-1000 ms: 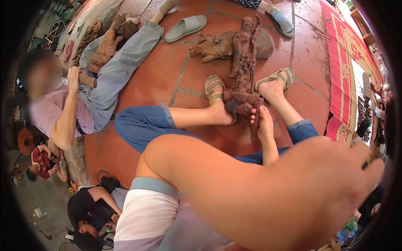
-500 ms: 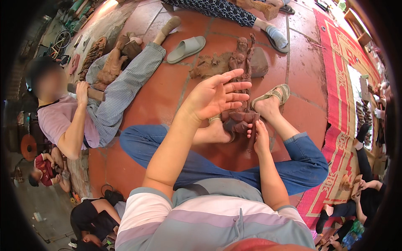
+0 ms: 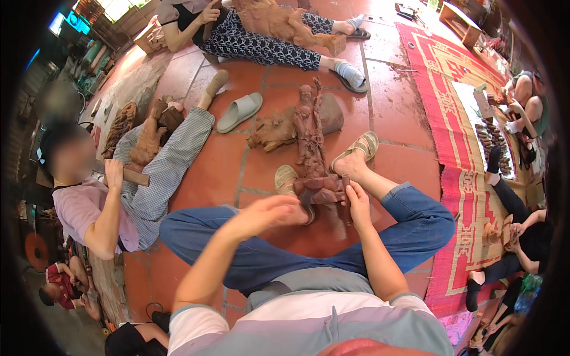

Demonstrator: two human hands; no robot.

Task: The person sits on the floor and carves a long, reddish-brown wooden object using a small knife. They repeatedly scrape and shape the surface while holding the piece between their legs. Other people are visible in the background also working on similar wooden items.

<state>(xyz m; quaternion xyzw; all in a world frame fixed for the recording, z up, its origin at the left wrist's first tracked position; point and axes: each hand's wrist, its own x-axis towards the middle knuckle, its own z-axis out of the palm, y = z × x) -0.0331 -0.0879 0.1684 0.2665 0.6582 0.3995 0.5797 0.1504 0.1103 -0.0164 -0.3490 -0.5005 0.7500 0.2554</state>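
Note:
A reddish-brown carved wooden statue (image 3: 310,139) of a standing figure lies on the tiles between my sandalled feet, its chunky base toward me. Beside the right side of that base, my right hand (image 3: 358,206) is closed around a narrow dark-brown bar (image 3: 347,200); I cannot make out what kind of tool it is. My left hand (image 3: 264,216) hangs in the air over my left shin, left of the base. It is somewhat blurred, with its fingers stretched out and nothing seen in them. A rough block of wood (image 3: 279,127) lies behind the statue.
My crossed legs in blue jeans (image 3: 199,234) frame the spot. A grey slipper (image 3: 240,112) lies farther off. At left a person in checked trousers (image 3: 178,145) holds a wooden bar; another person sits ahead with a large carving (image 3: 279,21). A red patterned mat (image 3: 442,160) runs along the right.
My left hand has come down and back toward me, from raised with its palm showing to lower and turned over. My right hand keeps its hold. The view has tilted to show more ahead.

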